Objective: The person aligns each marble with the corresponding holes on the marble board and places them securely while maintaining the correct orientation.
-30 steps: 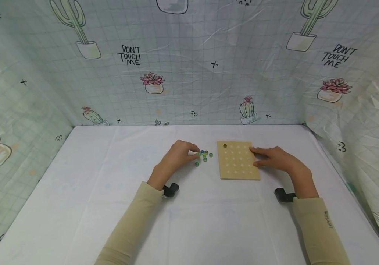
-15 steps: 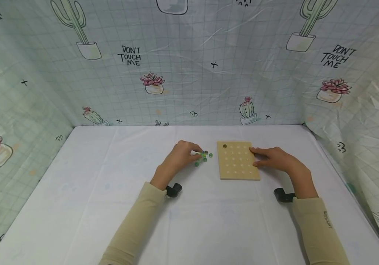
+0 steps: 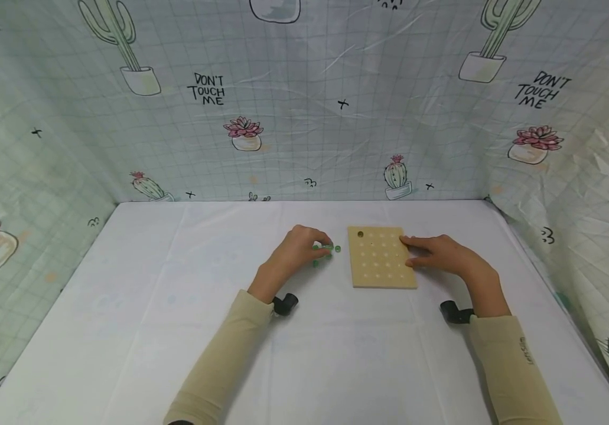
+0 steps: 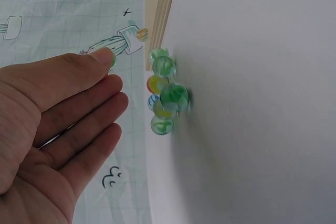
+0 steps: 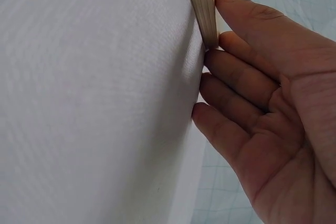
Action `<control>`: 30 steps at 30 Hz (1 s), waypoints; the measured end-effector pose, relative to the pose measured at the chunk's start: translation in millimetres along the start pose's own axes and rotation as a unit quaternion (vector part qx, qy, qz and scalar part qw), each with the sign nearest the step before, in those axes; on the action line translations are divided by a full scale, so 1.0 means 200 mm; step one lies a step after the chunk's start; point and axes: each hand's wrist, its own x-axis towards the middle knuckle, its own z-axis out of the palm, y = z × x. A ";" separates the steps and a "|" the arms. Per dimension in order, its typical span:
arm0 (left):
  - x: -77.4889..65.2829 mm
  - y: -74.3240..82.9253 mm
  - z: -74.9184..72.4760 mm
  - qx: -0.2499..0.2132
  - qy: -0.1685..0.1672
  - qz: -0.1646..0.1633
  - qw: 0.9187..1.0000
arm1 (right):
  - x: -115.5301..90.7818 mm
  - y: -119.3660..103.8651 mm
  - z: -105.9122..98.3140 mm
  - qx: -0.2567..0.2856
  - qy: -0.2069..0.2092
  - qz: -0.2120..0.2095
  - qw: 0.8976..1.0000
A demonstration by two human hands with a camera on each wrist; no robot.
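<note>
In the left wrist view my left hand (image 4: 73, 108) pinches a green marble (image 4: 113, 60) between thumb and index finger, mostly hidden by the thumb. Beside it on the white table is a cluster of glass marbles (image 4: 174, 96), green, yellow-orange and blue. From the head view, the left hand (image 3: 299, 248) covers part of that cluster. A square wooden board (image 3: 378, 277) with rows of shallow holes lies right of the marbles. One dark-looking marble (image 3: 360, 234) sits in its far left hole. My right hand (image 3: 445, 255) rests thumb and fingertips against the board's right edge.
A white cloth covers the table (image 3: 304, 366). A cactus-print curtain (image 3: 304, 118) stands behind it and along both sides. Each wrist wears a black camera mount, the left one (image 3: 285, 304) near the sleeve. A single green marble (image 3: 338, 249) lies between cluster and board.
My left hand has moved slightly right over the marbles, covering more of them in the head view. The right hand and board stay in place.
</note>
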 end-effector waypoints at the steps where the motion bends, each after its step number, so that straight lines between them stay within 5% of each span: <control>1: 0.01 0.00 0.00 -0.002 -0.001 0.001 1.000 | 0.00 0.00 0.00 0.000 0.000 0.000 1.000; 30: 0.23 0.17 0.07 0.004 -0.036 0.030 0.999 | 0.01 0.02 0.02 0.012 -0.005 0.014 1.000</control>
